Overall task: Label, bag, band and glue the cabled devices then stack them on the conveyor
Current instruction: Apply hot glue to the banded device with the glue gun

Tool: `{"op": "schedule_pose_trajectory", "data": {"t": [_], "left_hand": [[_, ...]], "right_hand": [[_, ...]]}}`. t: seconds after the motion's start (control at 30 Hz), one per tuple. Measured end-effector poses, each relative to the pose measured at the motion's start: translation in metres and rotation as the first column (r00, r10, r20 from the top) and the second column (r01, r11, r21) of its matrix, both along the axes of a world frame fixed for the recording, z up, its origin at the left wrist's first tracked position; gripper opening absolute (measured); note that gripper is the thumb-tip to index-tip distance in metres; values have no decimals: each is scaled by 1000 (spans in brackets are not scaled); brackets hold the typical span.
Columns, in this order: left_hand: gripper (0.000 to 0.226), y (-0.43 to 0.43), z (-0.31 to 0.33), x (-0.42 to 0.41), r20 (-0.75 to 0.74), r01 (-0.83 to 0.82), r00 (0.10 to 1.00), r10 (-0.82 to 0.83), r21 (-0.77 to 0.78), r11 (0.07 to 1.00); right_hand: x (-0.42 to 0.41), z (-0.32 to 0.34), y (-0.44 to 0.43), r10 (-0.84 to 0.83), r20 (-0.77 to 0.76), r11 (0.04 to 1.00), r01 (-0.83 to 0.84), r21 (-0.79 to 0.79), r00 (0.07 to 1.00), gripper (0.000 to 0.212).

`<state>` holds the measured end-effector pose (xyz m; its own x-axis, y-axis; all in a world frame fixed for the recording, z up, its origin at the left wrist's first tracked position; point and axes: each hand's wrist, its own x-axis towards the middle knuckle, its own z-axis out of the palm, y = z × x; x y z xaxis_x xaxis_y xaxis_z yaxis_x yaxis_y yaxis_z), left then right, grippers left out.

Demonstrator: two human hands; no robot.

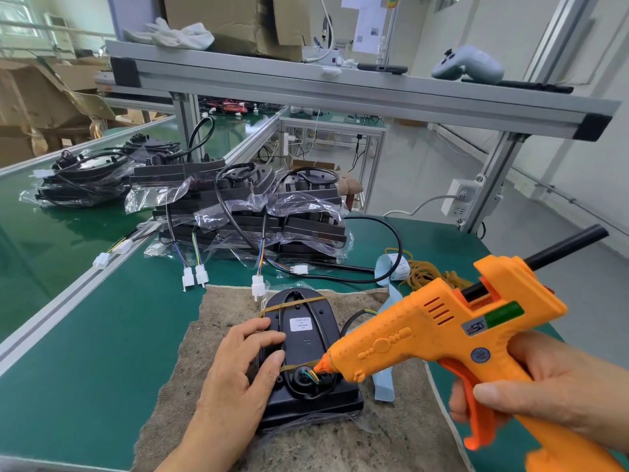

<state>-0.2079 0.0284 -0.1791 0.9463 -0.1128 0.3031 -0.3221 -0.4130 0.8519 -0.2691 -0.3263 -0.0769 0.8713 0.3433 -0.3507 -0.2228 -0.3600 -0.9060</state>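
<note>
A black cabled device (308,349) lies on a brown cloth pad (391,437), wrapped in clear film, with a white label and rubber bands across it. My left hand (235,373) rests on its left side, fingers spread and pressing down. My right hand (551,386) grips an orange glue gun (442,335) by the handle. The gun's nozzle touches the cable socket at the device's near end. A black glue stick pokes out of the gun's back.
Bagged black devices (258,212) with cables and white connectors are stacked behind the pad. More sit on the green conveyor (51,240) to the left. A pile of rubber bands (429,274) and a label roll (394,267) lie at the right. An aluminium shelf (340,86) spans overhead.
</note>
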Motion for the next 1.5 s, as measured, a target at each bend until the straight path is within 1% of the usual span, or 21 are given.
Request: {"op": "schedule_pose_trajectory", "data": {"t": [0.1,0.2,0.27,0.33,0.47,0.57,0.67,0.77,0.83,0.93,1.0,1.07,1.13,1.17,1.2,1.23,1.3,1.33,1.37,1.43,1.5], "left_hand": [[24,0,0,0,0,-6,1000,6,-3,1000],[25,-1,0,0,5,-9,1000,9,-4,1000],[25,-1,0,0,-3,-10,1000,10,-4,1000],[26,-2,0,0,-12,-15,1000,15,-5,1000],[27,-2,0,0,-9,-23,1000,22,-3,1000],[27,-2,-1,0,7,-24,1000,24,3,1000],[27,-3,-1,0,9,-27,1000,27,2,1000],[24,-3,1,0,8,-22,1000,22,-2,1000],[25,-3,3,-1,14,-20,1000,20,-9,1000],[27,-4,4,-2,17,-20,1000,20,-13,1000],[27,-5,2,-1,11,-21,1000,21,-16,1000],[35,-5,0,0,8,-25,1000,25,-16,1000],[39,-4,-1,0,8,-23,1000,24,-14,1000],[39,-4,-2,1,9,-22,1000,22,-12,1000],[39,-4,-2,1,12,-20,1000,20,-13,1000],[40,-4,-2,2,16,-19,1000,19,-15,1000],[41,-3,-3,3,21,-20,1000,20,-24,1000],[41,-3,-4,3,23,-19,1000,20,-28,999],[41,-3,-4,4,24,-16,1000,16,-32,999],[39,-2,-5,5,22,-1,1000,2,-38,999],[37,-1,-5,7,14,17,1000,-16,-37,999]], "right_hand": [[-8,-2,8,-87,4,992,86,89,996,54],[-20,-10,11,-307,7,941,303,154,952,67],[-23,-17,9,-479,-2,859,469,205,878,64],[-23,-24,3,-619,-43,746,604,280,784,51],[-14,-34,0,-773,-111,554,750,362,625,46],[-9,-45,0,-818,-209,426,808,407,536,40],[-5,-53,4,-811,-330,324,841,432,482,34],[-1,-54,14,-800,-399,265,860,435,449,33],[2,-54,24,-804,-407,244,864,441,435,32],[6,-59,43,-821,-420,179,874,453,386,28],[7,-65,54,-818,-437,148,871,469,374,26],[5,-68,60,-810,-446,150,870,470,381,25],[3,-65,61,-805,-445,182,877,445,393,20],[1,-62,58,-798,-440,220,879,422,411,19],[-1,-60,54,-790,-424,282,877,390,442,20],[-3,-57,49,-780,-395,366,866,342,486,22],[-8,-52,39,-754,-310,552,815,176,578,27],[-11,-50,34,-744,-262,623,780,62,615,30],[-13,-49,31,-731,-212,671,739,-55,648,34],[-16,-48,26,-694,-134,717,660,-224,708,40],[-16,-47,24,-639,-78,741,585,-328,766,41]]}}
